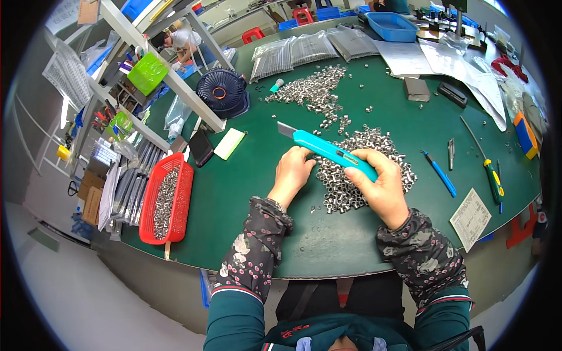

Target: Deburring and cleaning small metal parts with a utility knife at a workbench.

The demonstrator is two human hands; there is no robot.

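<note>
Black floral sleeve covers [250, 248], green top [234, 320], red-and-white cuff stripes [239, 289], red chest embroidery [294, 331], black trousers [377, 301]

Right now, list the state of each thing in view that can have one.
Utility knife, blade extended
Right hand, gripping the knife
Left hand, half closed, contents unclear
Metal parts, heaped loose
Red basket, partly filled
Screwdriver, lying loose
Fan, running or not unclear
Clear bags, filled, lying flat
</note>
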